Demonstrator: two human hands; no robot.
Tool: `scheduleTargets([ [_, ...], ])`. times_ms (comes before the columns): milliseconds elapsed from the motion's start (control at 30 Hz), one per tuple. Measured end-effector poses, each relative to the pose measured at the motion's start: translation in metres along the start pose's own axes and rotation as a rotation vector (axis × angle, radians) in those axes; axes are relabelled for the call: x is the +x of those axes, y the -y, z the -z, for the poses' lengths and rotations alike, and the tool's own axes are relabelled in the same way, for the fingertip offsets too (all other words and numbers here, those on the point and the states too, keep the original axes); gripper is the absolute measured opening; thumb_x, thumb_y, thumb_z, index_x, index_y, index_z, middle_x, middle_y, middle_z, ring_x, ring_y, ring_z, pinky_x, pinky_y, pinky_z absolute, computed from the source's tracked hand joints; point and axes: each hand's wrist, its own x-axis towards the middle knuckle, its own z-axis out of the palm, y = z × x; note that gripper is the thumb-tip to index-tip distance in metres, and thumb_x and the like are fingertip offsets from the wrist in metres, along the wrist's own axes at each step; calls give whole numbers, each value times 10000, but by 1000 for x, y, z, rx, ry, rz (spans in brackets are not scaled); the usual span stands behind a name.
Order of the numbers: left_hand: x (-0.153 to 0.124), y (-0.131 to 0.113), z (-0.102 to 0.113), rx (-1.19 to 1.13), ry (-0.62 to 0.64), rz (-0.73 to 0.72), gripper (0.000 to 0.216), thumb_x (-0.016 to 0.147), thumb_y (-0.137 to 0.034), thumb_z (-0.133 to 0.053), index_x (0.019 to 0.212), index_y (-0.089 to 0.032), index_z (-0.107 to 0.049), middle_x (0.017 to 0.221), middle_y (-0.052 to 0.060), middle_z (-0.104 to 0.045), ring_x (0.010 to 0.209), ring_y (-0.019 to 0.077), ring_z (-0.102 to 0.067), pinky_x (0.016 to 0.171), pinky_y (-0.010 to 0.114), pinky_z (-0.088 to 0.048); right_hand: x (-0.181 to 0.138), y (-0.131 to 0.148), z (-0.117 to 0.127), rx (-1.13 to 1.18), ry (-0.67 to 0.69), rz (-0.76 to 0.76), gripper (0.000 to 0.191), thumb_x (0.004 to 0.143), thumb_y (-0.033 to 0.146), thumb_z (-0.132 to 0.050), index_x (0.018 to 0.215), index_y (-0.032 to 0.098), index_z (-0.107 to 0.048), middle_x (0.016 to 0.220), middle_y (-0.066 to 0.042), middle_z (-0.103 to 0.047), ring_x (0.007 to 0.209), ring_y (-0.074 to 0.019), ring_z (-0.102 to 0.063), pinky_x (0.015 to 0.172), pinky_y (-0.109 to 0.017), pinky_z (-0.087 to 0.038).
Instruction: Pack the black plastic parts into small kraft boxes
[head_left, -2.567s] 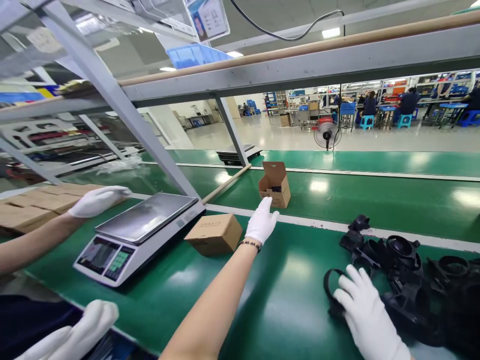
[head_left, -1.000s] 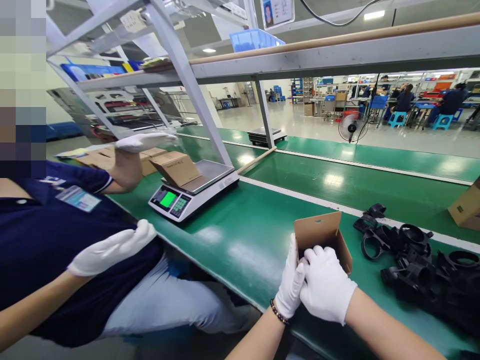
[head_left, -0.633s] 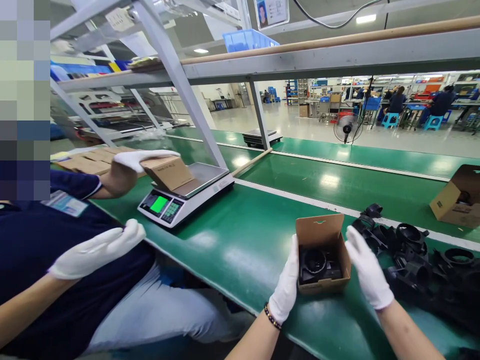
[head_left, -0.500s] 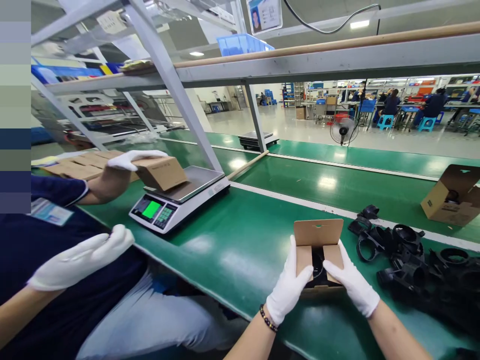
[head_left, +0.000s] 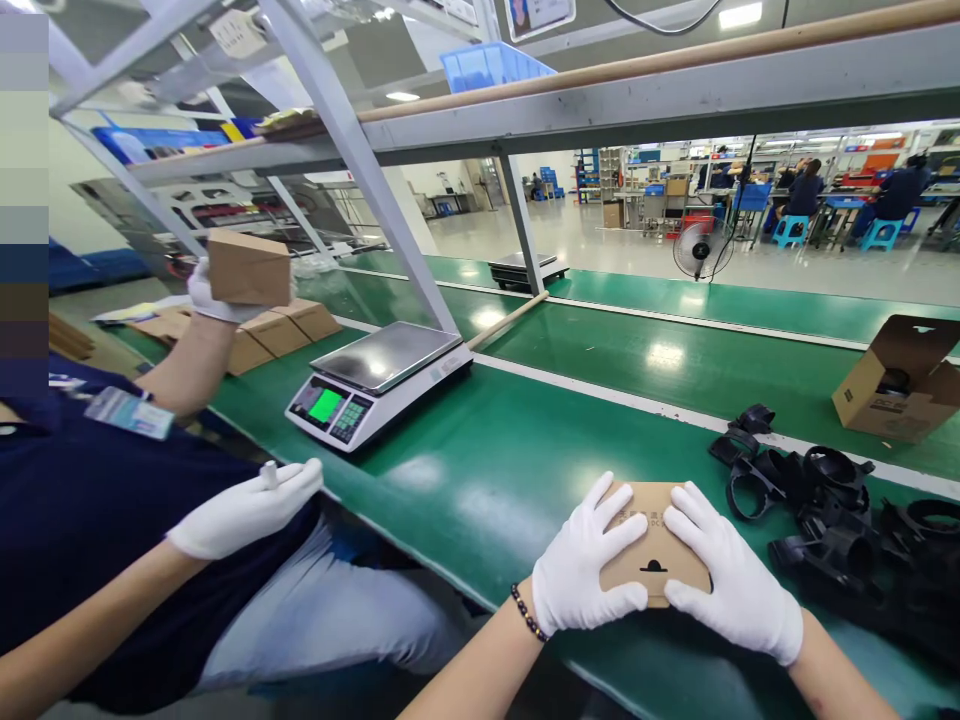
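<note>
A small brown cardboard box rests on the green bench in front of me, its lid folded down with a dark slot near the front edge. My left hand, in a white glove, grips its left side, fingers over the lid and thumb at the front. On the right side, my white-gloved right hand holds the box the same way. What lies inside is hidden by the lid. Just right of my right hand is a heap of black plastic ring-shaped parts.
A digital scale stands left on the bench. Beside it a co-worker in white gloves lifts a closed carton; several cartons lie behind. An open carton stands far right. A metal shelf beam crosses above.
The box's raised lid has been folded down, and my hands now lie over its top. The co-worker's carton has left the scale, moving up and left.
</note>
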Motion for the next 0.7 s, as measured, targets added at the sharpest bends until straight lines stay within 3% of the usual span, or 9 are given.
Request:
scheduleTargets([
  [200, 9, 3, 3, -36, -94, -40, 696, 847, -470, -620, 1450, -320, -306, 1397, 113, -504, 1325, 298, -451, 1142, 569, -265, 4, -4, -4, 50, -246, 93, 424, 909, 296, -592, 1321, 239, -507, 1397, -133, -486, 1267, -289, -495, 984, -470, -505],
  [300, 8, -3, 4, -73, -124, -45, 551, 876, -450, -579, 1387, -319, -421, 1404, 112, -495, 1328, 294, -446, 1148, 574, -249, 1, -3, -4, 36, -212, 98, 335, 919, 298, -569, 1249, 248, -588, 1412, -111, -473, 1287, -311, -470, 985, -493, -505],
  [433, -1, -15, -7, -113, -168, 65, 369, 931, -322, -458, 1291, -296, -533, 1383, 104, -516, 1326, 278, -451, 1167, 577, -202, -5, -9, -9, -65, -238, 182, 354, 888, 314, -608, 1235, 242, -608, 1372, -111, -519, 1279, -336, -475, 1005, -523, -482],
  [567, -15, -19, -34, -230, -300, 257, 409, 902, -388, -509, 1288, -259, -547, 1533, 115, -319, 1412, 310, -316, 1161, 531, -259, -8, -24, -22, -97, -262, 296, 333, 880, 347, -615, 1205, 275, -626, 1276, -71, -605, 1193, -301, -563, 986, -448, -508],
  [700, -23, -21, -51, -447, -375, 422, 665, 878, -473, -537, 1461, -223, -337, 1597, 131, -141, 1450, 309, -219, 1175, 495, -243, -13, -33, -32, -158, -303, 359, 313, 882, 347, -608, 1188, 287, -634, 1203, -55, -650, 1152, -288, -593, 994, -445, -495],
])
